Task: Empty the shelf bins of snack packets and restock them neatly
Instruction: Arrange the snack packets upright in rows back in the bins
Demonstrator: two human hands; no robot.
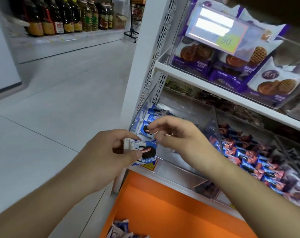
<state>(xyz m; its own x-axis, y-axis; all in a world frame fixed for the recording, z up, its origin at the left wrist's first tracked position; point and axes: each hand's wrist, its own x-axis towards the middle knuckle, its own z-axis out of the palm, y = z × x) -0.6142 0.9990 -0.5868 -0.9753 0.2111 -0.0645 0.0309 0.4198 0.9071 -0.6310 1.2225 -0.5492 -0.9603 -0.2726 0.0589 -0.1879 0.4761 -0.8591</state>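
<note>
Now left hand fingers round blue packet; right hand fingers loosely curled, grasping nothing.

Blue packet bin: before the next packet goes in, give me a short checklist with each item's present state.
1. Packet in hand: ok, left hand grips a blue packet.
2. Right hand free to take it: ok, fingers loosely curled, apparently holding nothing.
3. Room in the clear bin: ok, packets only at its left end.
4. Those packets neatly stood: cannot tell, partly hidden.
5. More stock: ok, packets lie in the orange box below.
6. Neighbouring bin kept separate: ok, pink-blue packets sit behind the divider.
</note>
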